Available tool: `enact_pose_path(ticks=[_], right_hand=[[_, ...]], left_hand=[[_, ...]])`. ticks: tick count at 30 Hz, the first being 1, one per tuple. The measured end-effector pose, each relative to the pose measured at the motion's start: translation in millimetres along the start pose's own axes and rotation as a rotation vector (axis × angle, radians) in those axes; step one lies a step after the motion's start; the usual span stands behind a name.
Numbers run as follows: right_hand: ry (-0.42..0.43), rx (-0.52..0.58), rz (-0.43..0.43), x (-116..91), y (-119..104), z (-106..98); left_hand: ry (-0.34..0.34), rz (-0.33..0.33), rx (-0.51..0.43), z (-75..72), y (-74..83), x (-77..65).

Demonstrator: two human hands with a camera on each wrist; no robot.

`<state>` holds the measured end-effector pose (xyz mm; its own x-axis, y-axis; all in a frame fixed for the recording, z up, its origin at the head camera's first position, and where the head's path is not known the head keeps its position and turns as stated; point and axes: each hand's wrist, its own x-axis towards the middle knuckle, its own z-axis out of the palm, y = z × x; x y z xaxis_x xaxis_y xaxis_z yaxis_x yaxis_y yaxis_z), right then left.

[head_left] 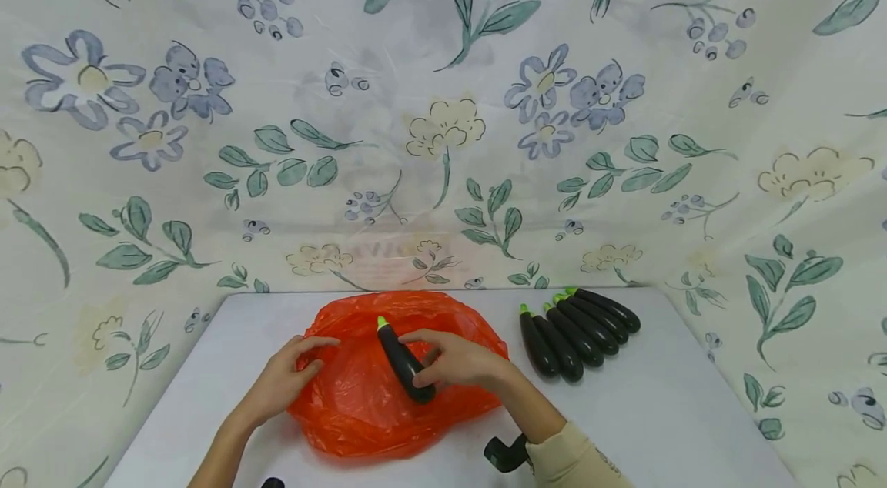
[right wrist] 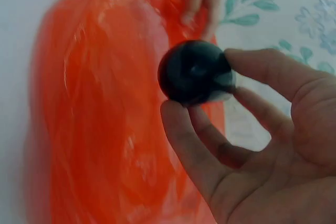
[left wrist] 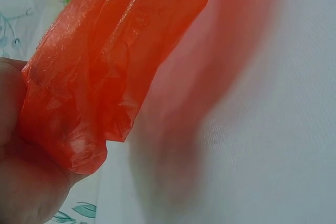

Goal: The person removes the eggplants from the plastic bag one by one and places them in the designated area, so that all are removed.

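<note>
A dark eggplant (head_left: 404, 362) with a bright green stem end is pinched by my right hand (head_left: 453, 359), thumb on one side and fingers on the other. It slants over a red plastic bag (head_left: 346, 396); the right wrist view shows its rounded bottom end (right wrist: 191, 74) between the fingertips. My left hand (head_left: 280, 380) is at the bag's left rim, thumb and forefinger spread apart over the mouth. In the left wrist view the bag's thin side (left wrist: 105, 51) drapes against that hand (left wrist: 31, 182) and hides most of its fingers.
Several more eggplants (head_left: 578, 334) lie side by side in a slanted row right of the bag, on the white table (head_left: 658, 411). A floral cloth (head_left: 388, 165) hangs behind the table's far edge. A black device (head_left: 506, 453) sits by the right sleeve.
</note>
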<state>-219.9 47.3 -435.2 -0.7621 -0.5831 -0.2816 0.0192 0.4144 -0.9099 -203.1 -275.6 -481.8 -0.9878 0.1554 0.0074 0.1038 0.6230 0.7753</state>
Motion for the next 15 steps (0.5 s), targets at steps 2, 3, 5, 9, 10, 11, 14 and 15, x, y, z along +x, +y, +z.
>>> enact_pose_path(ticks=[2,3,5,9,10,11,14,15], right_hand=[[-0.014,-0.003,-0.015,-4.4,2.9,-8.1],[-0.019,-0.006,-0.022,-6.7,4.6,-11.8],[-0.031,0.004,-0.028,-10.7,7.8,-17.8],[-0.015,0.027,-0.039,-17.0,13.8,-31.4],[-0.004,0.036,-0.043,-18.0,15.5,-35.6],[0.006,0.046,-0.049,-19.2,17.2,-40.0],[0.047,0.075,-0.066,-21.2,24.6,-53.8],[0.071,0.080,-0.060,-21.9,27.6,-57.9]], left_hand=[[0.003,-0.001,0.002,-0.8,0.1,-1.1],[0.004,-0.004,0.003,-1.1,-0.2,-2.0],[0.007,-0.011,0.010,-2.2,-1.3,-4.5],[0.005,-0.020,0.015,-3.9,-4.4,-6.5],[0.008,-0.017,0.019,-4.4,-5.1,-6.2],[0.009,-0.013,0.022,-5.0,-5.6,-5.7],[0.015,-0.011,0.021,-6.9,-6.7,-4.2],[0.017,-0.009,0.023,-7.4,-7.0,-3.9]])
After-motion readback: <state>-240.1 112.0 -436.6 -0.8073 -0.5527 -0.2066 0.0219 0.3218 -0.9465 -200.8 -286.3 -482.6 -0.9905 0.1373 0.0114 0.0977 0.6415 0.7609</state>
